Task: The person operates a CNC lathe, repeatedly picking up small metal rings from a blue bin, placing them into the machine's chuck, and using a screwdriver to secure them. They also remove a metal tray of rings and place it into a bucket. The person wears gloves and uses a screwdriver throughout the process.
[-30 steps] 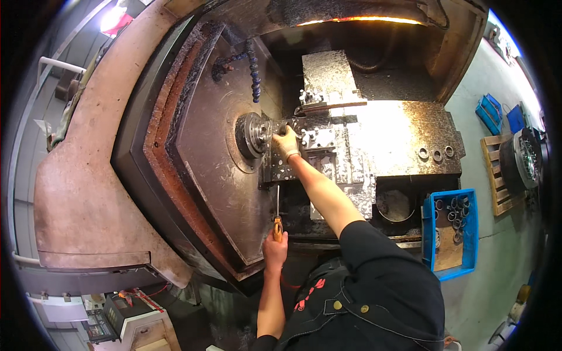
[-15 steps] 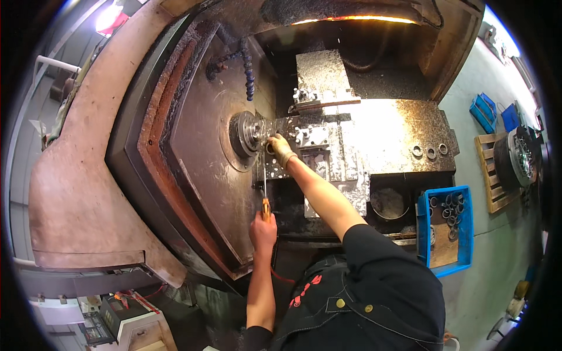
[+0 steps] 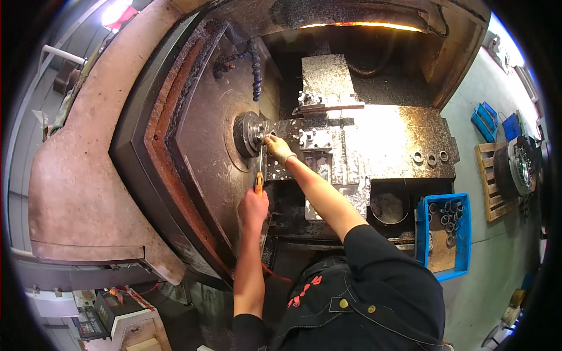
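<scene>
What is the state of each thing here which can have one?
Left hand: closed on the orange tool.
Orange tool: held, pointing toward the chuck.
Right hand: gloved, beside the chuck; grip unclear.
Chuck: turning or still, unclear.
Three rings: lying in a row, apart.
Bin: open-topped, partly filled.
Lamp: lit.

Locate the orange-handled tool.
In the head view, just left of centre, the orange-handled tool is in the left hand, below the round chuck.

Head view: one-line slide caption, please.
Gloved right hand close beside the chuck, left hand aiming an orange-handled tool toward it.
</scene>
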The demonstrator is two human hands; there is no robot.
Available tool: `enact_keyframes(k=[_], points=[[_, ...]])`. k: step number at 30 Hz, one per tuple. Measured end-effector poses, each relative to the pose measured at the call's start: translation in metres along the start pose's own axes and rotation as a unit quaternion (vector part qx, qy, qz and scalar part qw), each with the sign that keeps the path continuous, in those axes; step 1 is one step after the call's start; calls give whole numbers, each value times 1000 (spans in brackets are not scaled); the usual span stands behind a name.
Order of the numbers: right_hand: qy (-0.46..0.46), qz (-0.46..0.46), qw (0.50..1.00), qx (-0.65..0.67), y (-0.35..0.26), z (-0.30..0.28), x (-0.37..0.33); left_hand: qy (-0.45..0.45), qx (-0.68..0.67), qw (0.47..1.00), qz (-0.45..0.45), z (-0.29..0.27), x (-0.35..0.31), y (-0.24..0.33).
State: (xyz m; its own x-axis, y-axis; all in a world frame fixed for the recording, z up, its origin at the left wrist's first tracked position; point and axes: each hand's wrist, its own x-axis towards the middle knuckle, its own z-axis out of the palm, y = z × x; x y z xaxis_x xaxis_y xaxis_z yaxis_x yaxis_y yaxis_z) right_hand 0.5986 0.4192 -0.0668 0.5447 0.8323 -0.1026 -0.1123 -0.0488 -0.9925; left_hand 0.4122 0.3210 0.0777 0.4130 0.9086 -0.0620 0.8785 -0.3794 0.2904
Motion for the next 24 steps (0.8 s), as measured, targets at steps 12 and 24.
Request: enact_keyframes(k=[12, 24], points=[[22, 115, 967, 225, -29, 0, -29, 18, 106, 994, 8, -2, 36, 7], [60, 135, 953, 264, -23, -1, -20, 24, 169, 985, 19, -5, 46, 16]])
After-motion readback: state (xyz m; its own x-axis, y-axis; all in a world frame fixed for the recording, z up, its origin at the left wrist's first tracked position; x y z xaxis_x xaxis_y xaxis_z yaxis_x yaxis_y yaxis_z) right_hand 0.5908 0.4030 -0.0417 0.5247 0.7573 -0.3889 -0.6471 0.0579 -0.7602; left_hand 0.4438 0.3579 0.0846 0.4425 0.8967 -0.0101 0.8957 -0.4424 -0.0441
